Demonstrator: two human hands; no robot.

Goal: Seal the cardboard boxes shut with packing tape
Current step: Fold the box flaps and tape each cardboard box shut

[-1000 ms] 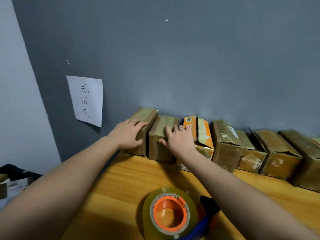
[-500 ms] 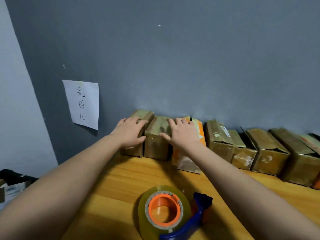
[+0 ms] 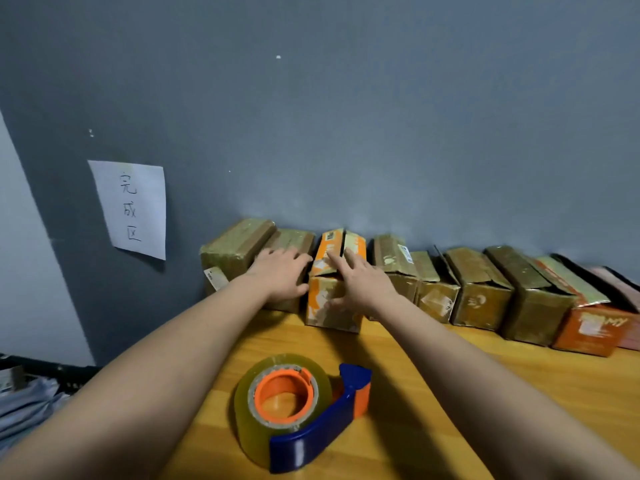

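While the tape dispenser (image 3: 304, 410) lies untouched on the wooden table (image 3: 519, 393) at the lower centre of the frame, both your arms reach past it toward the row of boxes along the grey wall (image 3: 346, 116). Your right hand (image 3: 360, 284) rests flat, fingers spread, over the top front edge of the orange box (image 3: 332, 306) at mid-frame; whether the thumb hooks the front face cannot be told. Your left hand (image 3: 280, 275) lies just left of it, fingers extended on the neighbouring brown box (image 3: 287, 242), gripping nothing. The orange box runs lengthwise away from you toward the wall, its top flaps parted along that axis. It looks unsealed, so pulling it out falls to the right hand. A paper sign (image 3: 133, 207) hangs at the left.
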